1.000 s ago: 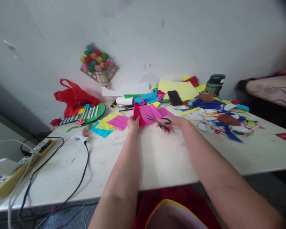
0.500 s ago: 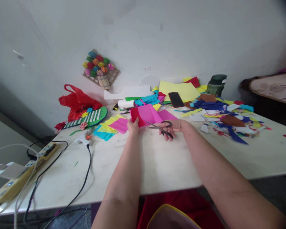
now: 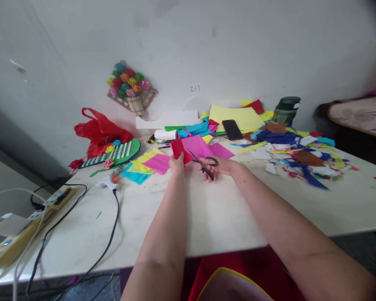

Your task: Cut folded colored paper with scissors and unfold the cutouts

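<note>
My left hand (image 3: 177, 164) pinches the lower edge of a folded piece of red paper (image 3: 179, 149) above the table. In my right hand (image 3: 217, 167) is a pair of scissors (image 3: 205, 163) with dark handles, its fingers through the loops. The scissor tips point up and left, at the right edge of the red paper; whether they touch it I cannot tell. Behind both hands lies pink paper (image 3: 200, 146). Left of my left hand, pink, yellow and blue sheets (image 3: 156, 163) overlap on the table.
A glue gun (image 3: 109, 180) with a black cord lies left, near a power strip (image 3: 34, 225). A phone (image 3: 232, 130) rests on yellow paper (image 3: 238, 113). Paper scraps (image 3: 307, 159) and a dark green bottle (image 3: 285, 110) stand right. A red bag (image 3: 96, 127) sits back left.
My right hand has moved left with the scissors, bringing the blades up to the red paper and tilting them more steeply upward. My left hand keeps hold of the paper.
</note>
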